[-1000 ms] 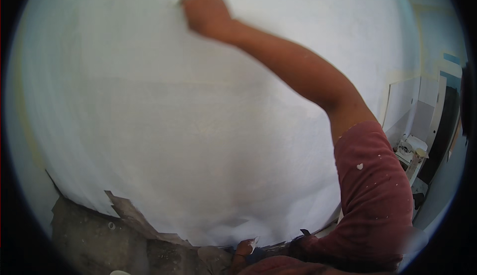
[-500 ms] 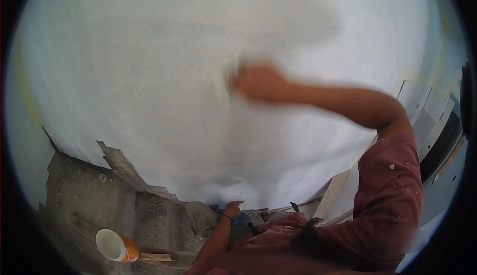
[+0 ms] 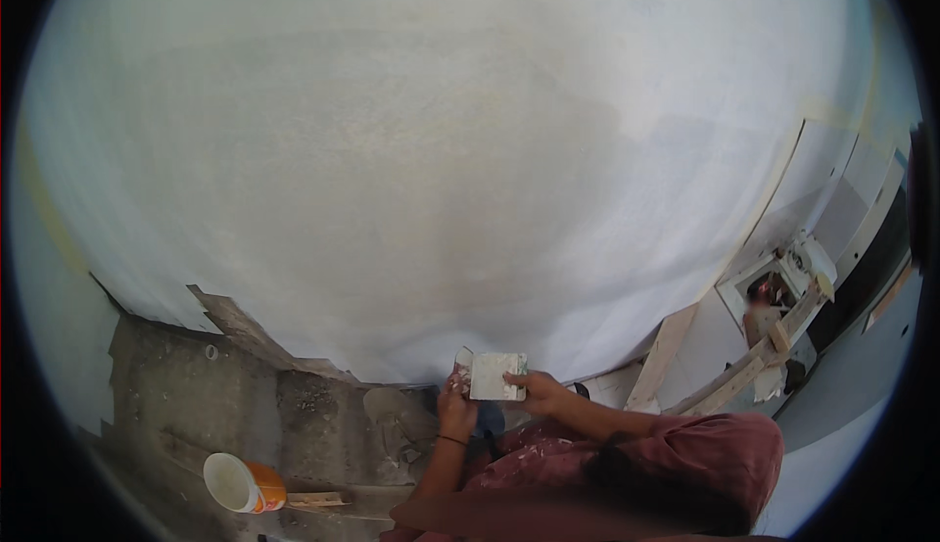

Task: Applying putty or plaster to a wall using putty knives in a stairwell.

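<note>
My left hand (image 3: 455, 405) and my right hand (image 3: 534, 395) meet low in front of my body. My right hand grips a square, white-smeared flat scraper (image 3: 494, 377), thumb across its face. My left hand, fingers smudged white, is closed round a thinner white-coated piece at the scraper's left side, possibly another blade; its exact shape is unclear. Behind them stands the large white, patchily coated wall (image 3: 401, 180), with a ragged bare strip (image 3: 235, 315) along its lower left.
An orange bucket (image 3: 264, 488) with a white inside stands lower left beside wood strips (image 3: 315, 499), on dusty concrete floor (image 3: 166, 395). To the right are leaning wooden boards (image 3: 658, 361), white panels (image 3: 793, 189), a cluttered white stand with a blurred shape in it, and a dark doorway (image 3: 871, 268).
My right hand has swept down from high on the wall to beside my left hand, bringing the scraper against what the left holds. The view has tipped, bringing the bucket into sight.
</note>
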A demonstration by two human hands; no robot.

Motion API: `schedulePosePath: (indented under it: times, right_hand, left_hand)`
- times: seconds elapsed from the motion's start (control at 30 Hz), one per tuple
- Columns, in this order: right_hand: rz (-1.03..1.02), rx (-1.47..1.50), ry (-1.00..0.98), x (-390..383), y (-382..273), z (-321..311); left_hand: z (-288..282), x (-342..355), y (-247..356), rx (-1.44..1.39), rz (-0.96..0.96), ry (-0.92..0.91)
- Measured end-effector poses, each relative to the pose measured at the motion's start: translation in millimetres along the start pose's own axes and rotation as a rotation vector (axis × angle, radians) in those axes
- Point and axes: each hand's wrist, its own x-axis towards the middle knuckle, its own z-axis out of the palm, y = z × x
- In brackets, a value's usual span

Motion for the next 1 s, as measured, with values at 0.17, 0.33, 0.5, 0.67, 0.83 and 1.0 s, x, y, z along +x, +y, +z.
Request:
schedulePosePath:
  times: [0.17,0.33,0.5,0.67,0.83,1.0]
  right_hand:
    - [-0.089,-0.064,0.211,-8.8,2.9,30.4]
    - [-0.525,-0.308,0.297,12.7,11.9,17.5]
    - [-1.948,-1.005,0.745,-90.9,-143.7,76.7]
    - [-2.020,-0.326,1.452,-164.5,-287.7,74.6]
    - [-1.674,-0.466,1.630,-123.4,-293.5,86.3]
    - [-2.085,-1.109,0.922,-81.4,-199.0,198.9]
  left_hand:
    - [0.0,-17.1,-17.4,-0.062,-0.022,0.111]
    - [-8.5,-22.9,-19.5,-0.075,0.123,0.058]
    - [-65.5,-7.4,-25.3,-0.068,-0.016,0.164]
    - [-82.1,9.6,-37.6,-0.012,-0.118,0.216]
    - [-71.2,7.7,-35.5,-0.045,-0.207,0.279]
    - [-81.1,10.9,-36.9,-0.043,-0.232,0.265]
